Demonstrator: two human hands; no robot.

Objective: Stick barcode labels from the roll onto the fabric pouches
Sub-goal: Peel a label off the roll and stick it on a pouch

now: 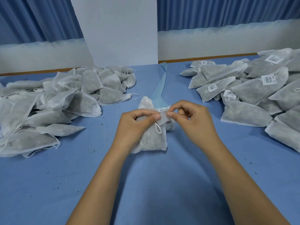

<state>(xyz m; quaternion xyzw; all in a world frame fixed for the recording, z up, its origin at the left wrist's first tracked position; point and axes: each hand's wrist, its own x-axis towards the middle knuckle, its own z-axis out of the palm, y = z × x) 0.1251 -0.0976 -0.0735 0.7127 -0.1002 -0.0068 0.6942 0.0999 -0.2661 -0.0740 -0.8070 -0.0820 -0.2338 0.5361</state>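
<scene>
A single pouch (151,137) is held over the middle of the blue table (146,184), just ahead of the person. Its long axis runs from 12 o'clock to 6 o'clock: the narrow gathered end is pointed away toward 12, the broad flat end is turned toward 6, and a string loop (158,129) hangs on its upper face. The pouch is gripped from the 9 o'clock side by the left hand (138,123), whose fingers are curled round it while the thumb is laid on one end of a label (162,119). The other end of the label is pinched between thumb and forefinger of the right hand (191,117), with the remaining fingers loosely curled. The label is held as a short strip slanted from 11 down to 5; whether it already touches the fabric cannot be told. The roll (170,123) lies on the table just beside the pouch at 3 o'clock, partly hidden by the hands, with barcodes seen on it. A pale blue backing strip (159,85) is stretched from it toward 12 o'clock. A heap of plain pouches (56,103) is spread at 9 to 10 o'clock, and a heap of labelled pouches (253,90) is stacked at 2 to 3 o'clock. Blue curtains (32,18) are hung behind.
</scene>
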